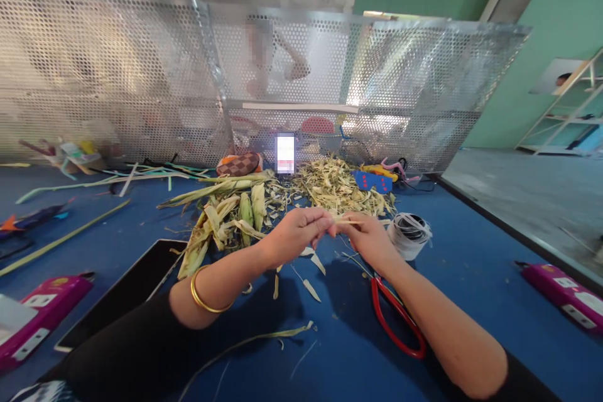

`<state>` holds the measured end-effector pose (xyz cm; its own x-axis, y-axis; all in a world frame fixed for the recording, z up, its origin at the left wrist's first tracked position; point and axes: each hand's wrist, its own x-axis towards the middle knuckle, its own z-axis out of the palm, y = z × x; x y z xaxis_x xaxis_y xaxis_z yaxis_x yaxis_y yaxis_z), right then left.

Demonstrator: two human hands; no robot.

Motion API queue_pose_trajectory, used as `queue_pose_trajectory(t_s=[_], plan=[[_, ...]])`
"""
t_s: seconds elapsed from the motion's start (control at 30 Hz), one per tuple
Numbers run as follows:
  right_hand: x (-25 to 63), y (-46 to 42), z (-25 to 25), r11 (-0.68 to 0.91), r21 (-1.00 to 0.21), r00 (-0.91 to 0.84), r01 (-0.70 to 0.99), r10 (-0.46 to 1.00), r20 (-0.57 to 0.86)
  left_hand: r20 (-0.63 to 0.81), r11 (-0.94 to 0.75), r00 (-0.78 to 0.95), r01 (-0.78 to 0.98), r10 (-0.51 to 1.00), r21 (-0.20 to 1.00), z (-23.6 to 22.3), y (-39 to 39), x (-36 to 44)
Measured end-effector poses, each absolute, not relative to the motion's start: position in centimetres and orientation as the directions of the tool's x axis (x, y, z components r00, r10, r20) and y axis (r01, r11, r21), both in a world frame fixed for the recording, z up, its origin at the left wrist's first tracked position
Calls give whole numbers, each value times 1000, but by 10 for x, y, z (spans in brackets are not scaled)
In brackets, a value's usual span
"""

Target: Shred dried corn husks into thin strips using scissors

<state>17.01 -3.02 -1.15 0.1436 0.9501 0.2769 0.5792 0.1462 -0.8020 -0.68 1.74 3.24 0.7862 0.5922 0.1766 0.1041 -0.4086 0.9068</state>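
My left hand (296, 233) and my right hand (366, 237) meet over the blue table, each pinching one end of a thin pale strip of corn husk (340, 220). A gold bangle (203, 295) sits on my left wrist. Just beyond my left hand lies a heap of corn husks (226, 220) with a couple of greenish cobs in it. A pile of shredded husk (336, 185) lies behind my hands. Red-handled scissors (394, 317) rest on the table under my right forearm.
A white roll of string (409, 235) stands right of my right hand. A dark tablet (125, 292) and a pink box (40, 314) lie at left, another pink box (563, 289) at right. A perforated metal screen (141, 75) closes the back; a person is behind it.
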Motion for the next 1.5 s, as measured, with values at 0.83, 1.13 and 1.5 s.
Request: queue_pose_trajectory(t_s=[0.83, 1.13, 1.5], plan=[[163, -40, -4, 282, -629, 84, 725, 870, 487, 365, -822, 845, 141, 390, 552, 42, 21, -16], [151, -58, 8, 474, -403, -126, 783, 755, 643, 238, -880, 913, 207, 331, 428, 28, 28, -14], [143, -49, -10, 489, -317, -213, 813, 756, 619, 271, -826, 781, 516, 562, 228, 26, 28, -11]])
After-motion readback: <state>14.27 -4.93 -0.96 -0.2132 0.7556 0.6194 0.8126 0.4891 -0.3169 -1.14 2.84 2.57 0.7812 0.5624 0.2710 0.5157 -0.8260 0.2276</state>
